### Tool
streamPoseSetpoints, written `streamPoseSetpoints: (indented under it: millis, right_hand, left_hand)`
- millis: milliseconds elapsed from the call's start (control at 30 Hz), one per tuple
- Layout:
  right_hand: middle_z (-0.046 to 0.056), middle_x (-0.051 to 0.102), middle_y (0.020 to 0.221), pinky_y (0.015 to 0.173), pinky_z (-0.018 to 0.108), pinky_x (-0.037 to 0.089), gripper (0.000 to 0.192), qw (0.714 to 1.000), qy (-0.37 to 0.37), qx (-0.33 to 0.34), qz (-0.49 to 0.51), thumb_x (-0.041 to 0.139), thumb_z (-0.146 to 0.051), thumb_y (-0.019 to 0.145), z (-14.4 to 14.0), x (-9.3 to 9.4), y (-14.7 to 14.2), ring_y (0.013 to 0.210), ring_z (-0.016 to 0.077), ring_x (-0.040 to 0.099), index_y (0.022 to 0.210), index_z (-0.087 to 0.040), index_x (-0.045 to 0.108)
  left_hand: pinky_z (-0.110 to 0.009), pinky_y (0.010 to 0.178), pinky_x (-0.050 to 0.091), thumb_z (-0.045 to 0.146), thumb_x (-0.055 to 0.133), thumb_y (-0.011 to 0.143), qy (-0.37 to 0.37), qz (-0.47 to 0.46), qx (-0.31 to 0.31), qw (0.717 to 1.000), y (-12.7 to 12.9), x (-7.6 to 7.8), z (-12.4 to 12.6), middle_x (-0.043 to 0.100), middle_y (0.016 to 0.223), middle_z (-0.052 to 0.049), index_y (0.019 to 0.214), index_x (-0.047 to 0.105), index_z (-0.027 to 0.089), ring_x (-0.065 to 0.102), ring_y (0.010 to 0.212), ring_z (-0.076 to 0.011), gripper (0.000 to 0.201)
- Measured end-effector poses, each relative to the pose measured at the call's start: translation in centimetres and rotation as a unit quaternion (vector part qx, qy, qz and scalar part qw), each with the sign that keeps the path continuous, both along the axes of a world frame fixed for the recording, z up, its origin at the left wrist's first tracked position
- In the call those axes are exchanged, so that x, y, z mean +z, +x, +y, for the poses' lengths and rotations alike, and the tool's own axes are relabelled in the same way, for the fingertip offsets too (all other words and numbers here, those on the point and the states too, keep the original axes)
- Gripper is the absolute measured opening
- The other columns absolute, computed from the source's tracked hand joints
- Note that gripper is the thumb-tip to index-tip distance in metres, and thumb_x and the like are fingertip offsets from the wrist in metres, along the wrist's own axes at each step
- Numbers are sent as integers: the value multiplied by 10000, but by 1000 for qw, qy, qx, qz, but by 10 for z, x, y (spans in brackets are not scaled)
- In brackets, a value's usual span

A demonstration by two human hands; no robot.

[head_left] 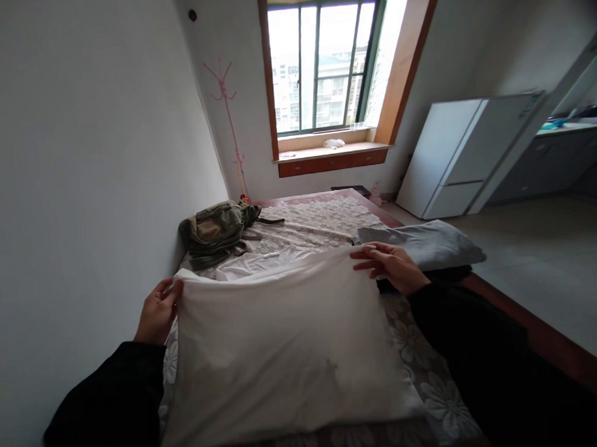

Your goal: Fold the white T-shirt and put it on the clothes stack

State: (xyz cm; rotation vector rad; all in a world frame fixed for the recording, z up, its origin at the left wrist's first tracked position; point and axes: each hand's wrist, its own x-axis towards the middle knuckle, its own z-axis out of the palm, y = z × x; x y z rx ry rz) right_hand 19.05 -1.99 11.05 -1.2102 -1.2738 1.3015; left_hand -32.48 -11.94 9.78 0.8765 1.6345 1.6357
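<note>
Head view: left hand [158,314] pinches white cloth [285,344] corner, right hand [391,265] rests flat (fingers extended), so that far edge may slip crooked.

Dim room, overexposed window [327,65] backlight, soft wide-angle edge distortion.

You face a small room lit by grey daylight from a bay window [327,65] with green frames and a wooden surround; apartment blocks show beyond the glass. A wooden sill [332,154] runs below it, a white scrap lying on top. To your left rises a bare white wall [75,162]; in the far corner stands a pink coat rack [229,124]. A white fridge [468,154] sits at right beside a grey counter [570,152]. Pale floor tiles [556,270] stretch alongside the bed's wooden frame [560,350].
</note>
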Motion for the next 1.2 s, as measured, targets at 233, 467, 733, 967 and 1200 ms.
streamPoseSetpoints:
  millis: [233, 467, 733, 967, 1200]
  right_hand:
    - [142, 609, 1400, 784, 352, 647, 308, 1000, -5, 20, -2, 708, -282, 829, 65, -31, -49, 1146, 256, 663, 1105, -207, 594]
    - [163, 359, 1612, 965, 463, 582, 744, 998, -29, -14, -60, 745, -380, 776, 85, -68, -76, 1257, 305, 593, 1438, -256, 429]
    - [116, 566, 1459, 1194, 511, 348, 384, 925, 219, 112, -290, 668, -410, 851, 9, -85, -34, 1384, 329, 501, 1197, -243, 673]
    - [110, 692, 1108, 925, 462, 537, 340, 877, 160, 45, -450, 591, -513, 898, -107, -96, 37, 1031, 312, 667, 1106, -263, 691]
    - [86, 697, 1030, 859, 414, 563, 314, 893, 113, 39, -433, 597, -585, 882, -177, -109, 40, 945, 294, 678, 896, -299, 724]
  left_hand:
    - [-259, 733, 524, 231, 681, 782, -24, 73, 85, 993, -10, -30, 96, 682, 866, -40, 1095, 602, 155, 650, 791, -169, 332]
    - [-345, 932, 529, 118, 664, 746, -59, 102, 96, 988, -1, -56, 128, 673, 1131, -168, 1140, 543, 115, 668, 1047, -229, 412]
    - [-433, 1116, 412, 367, 708, 748, -93, 381, -164, 905, 13, -32, 27, 685, 1248, -100, 1067, 703, 219, 604, 1219, -319, 352]
    - [-368, 794, 520, 597, 638, 764, -264, 364, -106, 887, 23, -25, -123, 752, 970, -72, 1010, 703, 268, 699, 877, -294, 416]
    - [-377, 847, 530, 612, 649, 720, -265, 348, -76, 896, 40, -60, -173, 767, 960, -65, 857, 738, 287, 702, 935, -316, 364]
